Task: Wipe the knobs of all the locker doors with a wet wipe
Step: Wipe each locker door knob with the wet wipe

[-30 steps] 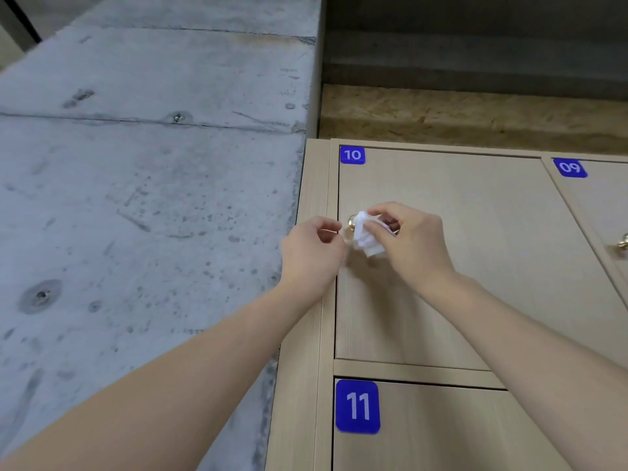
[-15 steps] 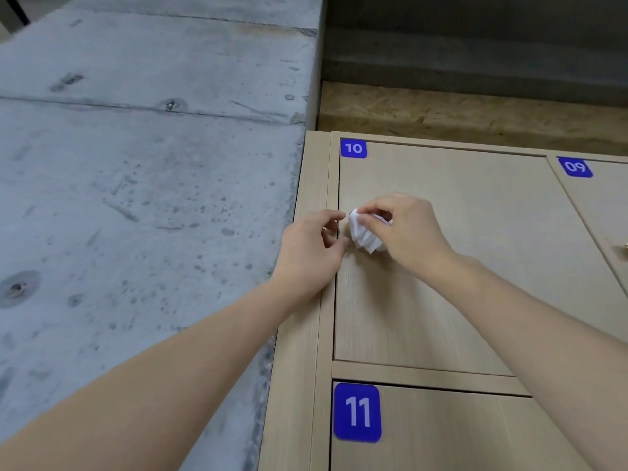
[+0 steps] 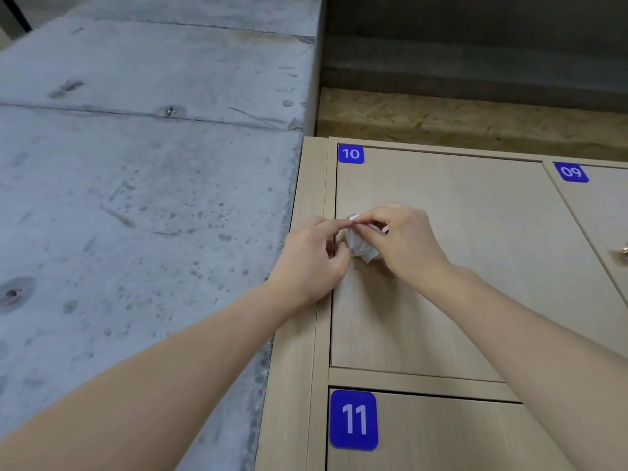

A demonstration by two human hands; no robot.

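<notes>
The wet wipe [image 3: 361, 246] sat bunched over the knob [image 3: 351, 217] of the door labelled 10 [image 3: 441, 266], near that door's left edge and about a third of the way down from its blue number tag [image 3: 351, 154]. Only a sliver of the knob showed at the top of the wad. The right hand [image 3: 406, 243] pinched the wipe from the right of the knob, fingers curled round the tissue. The left hand [image 3: 311, 263] lay over the frame strip just left of the door; its forefinger reached across to touch the top of the wipe and its thumb pressed in from below, so it looked to be pinching the wad too.

A second earlier the knob had shown bare between the two hands, with the wipe held just to its right. Half a second on, the tissue had come over it, and by this moment both hands had closed in around it. I judged from this that the wiping of knob 10 was properly under way, not finished.

Well right of door 10, another brass knob [image 3: 623, 250] showed on the door labelled 09 [image 3: 605, 212], and the door labelled 11 [image 3: 441, 436] lay directly below, its knob out of view; those presumably remained to be done
</notes>
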